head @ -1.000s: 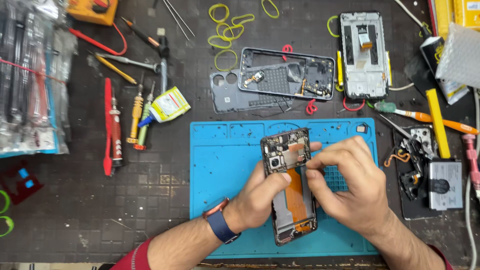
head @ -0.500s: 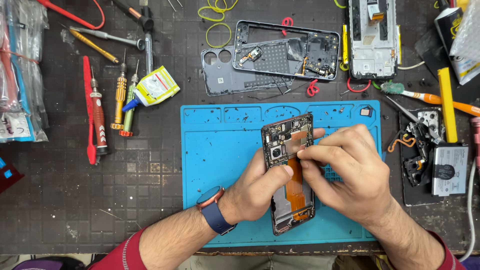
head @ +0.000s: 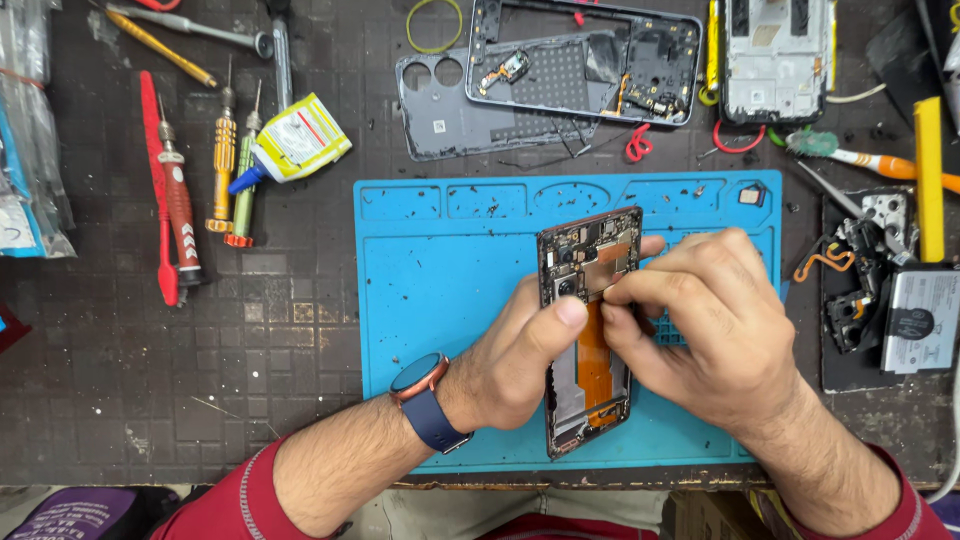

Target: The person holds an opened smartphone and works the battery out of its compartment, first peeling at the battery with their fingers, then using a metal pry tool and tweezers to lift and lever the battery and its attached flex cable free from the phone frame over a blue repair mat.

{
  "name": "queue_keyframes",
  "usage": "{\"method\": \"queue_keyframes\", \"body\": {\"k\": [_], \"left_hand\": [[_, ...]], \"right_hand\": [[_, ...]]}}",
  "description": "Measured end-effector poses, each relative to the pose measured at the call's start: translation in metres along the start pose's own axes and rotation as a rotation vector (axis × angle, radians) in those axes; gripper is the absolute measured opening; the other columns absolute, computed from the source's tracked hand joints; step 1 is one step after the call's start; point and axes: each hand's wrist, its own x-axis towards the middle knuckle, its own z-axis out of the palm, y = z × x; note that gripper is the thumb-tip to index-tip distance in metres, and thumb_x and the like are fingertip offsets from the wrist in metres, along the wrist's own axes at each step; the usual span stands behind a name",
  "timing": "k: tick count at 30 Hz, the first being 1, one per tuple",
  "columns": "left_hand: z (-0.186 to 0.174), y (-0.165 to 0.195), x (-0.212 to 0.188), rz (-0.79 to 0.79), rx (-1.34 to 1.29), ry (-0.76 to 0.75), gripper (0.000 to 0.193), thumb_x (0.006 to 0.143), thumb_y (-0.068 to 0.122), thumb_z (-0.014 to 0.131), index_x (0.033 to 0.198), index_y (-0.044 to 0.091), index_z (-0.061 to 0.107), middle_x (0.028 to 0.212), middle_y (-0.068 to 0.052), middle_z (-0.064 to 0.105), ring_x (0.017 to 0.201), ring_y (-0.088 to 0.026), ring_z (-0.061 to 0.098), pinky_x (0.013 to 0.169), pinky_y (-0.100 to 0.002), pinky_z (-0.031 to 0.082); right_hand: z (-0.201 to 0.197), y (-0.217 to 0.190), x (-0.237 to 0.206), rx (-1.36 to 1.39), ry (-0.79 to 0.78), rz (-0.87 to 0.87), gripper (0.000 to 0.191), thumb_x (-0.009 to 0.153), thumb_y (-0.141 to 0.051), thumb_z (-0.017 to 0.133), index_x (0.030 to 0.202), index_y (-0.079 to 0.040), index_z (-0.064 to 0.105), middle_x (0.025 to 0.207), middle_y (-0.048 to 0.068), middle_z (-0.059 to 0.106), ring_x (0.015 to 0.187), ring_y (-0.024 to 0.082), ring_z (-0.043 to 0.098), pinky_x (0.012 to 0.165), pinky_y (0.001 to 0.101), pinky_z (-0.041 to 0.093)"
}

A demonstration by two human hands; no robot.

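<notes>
An opened smartphone (head: 588, 268), back cover off, lies lengthwise on a blue work mat (head: 450, 290). Its circuit board, camera modules and an orange flex cable show inside. My left hand (head: 520, 350), with a watch on the wrist, grips the phone's left edge, thumb pressed on the frame. My right hand (head: 700, 315) rests over the phone's right side, its fingertips pinched together on the orange flex cable near the board. What lies between those fingertips is hidden.
Behind the mat lie a grey back cover (head: 470, 105), a black phone frame (head: 590, 55) and a white-framed phone (head: 775, 55). Screwdrivers (head: 225, 150), red tool (head: 165, 190) and a glue tube (head: 290, 145) lie left. Small parts and a yellow tool (head: 930, 175) sit right.
The view has shifted so the bench items sit higher in frame. Both hands stay on the phone; my right fingertips have closed tighter over the flex cable.
</notes>
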Motion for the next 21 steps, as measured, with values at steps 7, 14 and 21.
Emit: {"method": "queue_keyframes", "body": {"k": [7,14,21], "left_hand": [[-0.004,-0.006,-0.003,-0.011,0.124,-0.005,0.094,0.108,0.077,0.026,0.134,-0.009,0.053,0.123,-0.016,0.064,0.112,-0.021,0.057,0.106,-0.037,0.05],[-0.005,-0.009,-0.002,-0.045,0.221,0.002,0.097,0.104,0.08,0.021,0.123,-0.008,0.057,0.107,-0.013,0.063,0.097,-0.019,0.053,0.093,-0.035,0.05],[-0.005,-0.01,-0.002,-0.017,0.19,-0.002,0.095,0.107,0.078,0.02,0.13,-0.006,0.057,0.117,-0.014,0.065,0.111,-0.02,0.06,0.106,-0.035,0.051]], "right_hand": [[0.002,0.005,-0.003,-0.012,-0.065,0.031,0.027,0.079,-0.001,0.082,0.096,-0.006,0.062,0.093,0.006,0.064,0.087,0.026,0.06,0.079,0.0387,0.047],[0.003,0.012,-0.005,0.03,-0.148,0.05,0.029,0.079,-0.001,0.077,0.097,-0.006,0.055,0.096,0.006,0.064,0.088,0.028,0.056,0.081,0.0414,0.043],[0.005,0.012,-0.007,0.061,-0.135,0.05,0.031,0.076,-0.001,0.078,0.094,-0.007,0.055,0.096,0.007,0.062,0.088,0.027,0.054,0.08,0.0408,0.042]]}}
